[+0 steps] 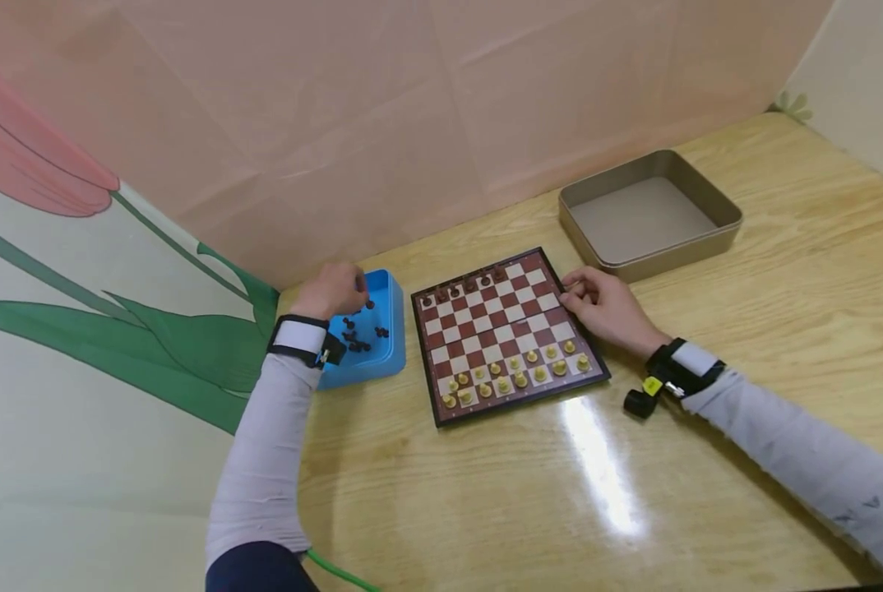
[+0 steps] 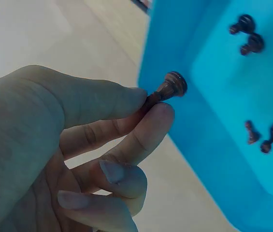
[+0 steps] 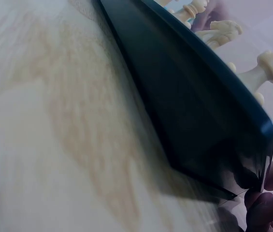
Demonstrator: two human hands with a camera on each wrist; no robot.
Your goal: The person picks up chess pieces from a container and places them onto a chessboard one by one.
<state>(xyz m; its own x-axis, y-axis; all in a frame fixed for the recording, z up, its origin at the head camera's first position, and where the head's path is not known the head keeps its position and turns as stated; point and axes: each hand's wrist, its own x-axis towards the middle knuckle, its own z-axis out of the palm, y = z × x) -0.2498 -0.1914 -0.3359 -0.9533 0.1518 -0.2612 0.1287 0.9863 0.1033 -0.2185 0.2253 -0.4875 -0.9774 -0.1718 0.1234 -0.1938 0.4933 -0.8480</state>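
Observation:
My left hand [image 1: 330, 289] is over the blue box [image 1: 393, 345], pinching a dark brown chess piece [image 2: 174, 85] between thumb and fingertips. The piece's round base points outward; its top is hidden by the fingers, so its kind cannot be told. Several dark chess pieces [image 1: 356, 344] lie loose in the box. To the right is a red-and-white chessboard [image 1: 489, 329], with dark pieces [image 1: 470, 284] along its far edge and two rows of cream pieces [image 1: 520, 380] along its near side. My right hand [image 1: 606, 306] holds the board's right edge with thumb and curled fingers.
An open, shallow beige tin [image 1: 659, 255] stands behind the board on the right. A pink-covered wall [image 1: 375, 123] rises along the table's back. On the left is a wall with painted leaves [image 1: 138, 353]. A green cable [image 1: 338, 569] runs below the left forearm.

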